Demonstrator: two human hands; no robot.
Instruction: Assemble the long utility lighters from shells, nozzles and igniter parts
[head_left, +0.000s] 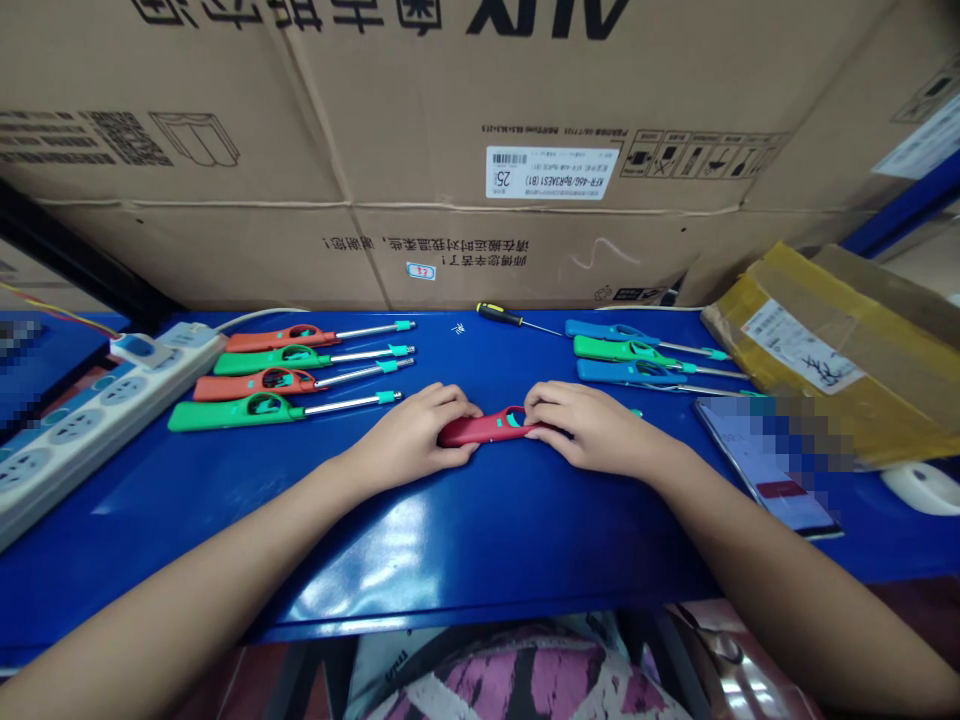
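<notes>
- The front edge of the blue table [525,545] ran below both forearms, and blue surface between it and the hands gave room to draw back.
- The left hand [412,432] pinched the handle of the red lighter [480,430], thumb near and fingers far, seemingly to steady it.
- The right hand [596,425] pinched the same lighter beside its trigger loop, probably for finer control; it hid the exact contact.
- The red lighter lay crosswise between the hands, low over the table; whether it touched was unclear.
- At right, a phone [739,445] and a white mouse [926,487] narrowed the room beside the forearm.
- Four lighters [225,412] at left and three lighters [630,371] at right lay in rows, perhaps to free the middle.
- A power strip [124,392] bounded the left row, a taped parcel [814,330] the right.
- Farther back lay a screwdriver [501,314]; behind it, a large carton [450,150] limited forward reach.
</notes>
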